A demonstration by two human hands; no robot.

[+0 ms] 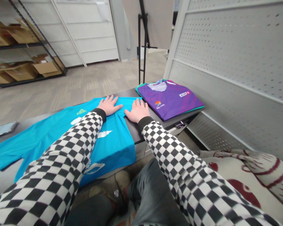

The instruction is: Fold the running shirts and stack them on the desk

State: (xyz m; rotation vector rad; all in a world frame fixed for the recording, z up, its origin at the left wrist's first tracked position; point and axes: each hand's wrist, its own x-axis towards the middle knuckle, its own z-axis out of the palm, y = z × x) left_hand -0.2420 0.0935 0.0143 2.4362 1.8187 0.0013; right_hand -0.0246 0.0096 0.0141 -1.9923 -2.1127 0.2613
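A bright blue T-shirt [118, 135] lies spread over the dark tabletop, its lower part hanging over the near edge. White prints and a small green logo show on it. My left hand [109, 106] rests flat on the shirt near its far edge, fingers spread. Just to the right, my right hand [138, 111] lies with fingers stretched out, the fingertips on the shirt's right sleeve. Both hands hold nothing. My checkered sleeves cover part of the shirt. Beside my right hand sits a folded purple shirt [172, 97] on top of a stack with green cloth showing beneath.
A phone [3, 129] lies at the table's left end. On the right stands a white perforated panel [231, 47], with a patterned cloth [240, 175] below it. Behind the table are a black easel stand [142, 50] and a shelf with cardboard boxes [21, 70].
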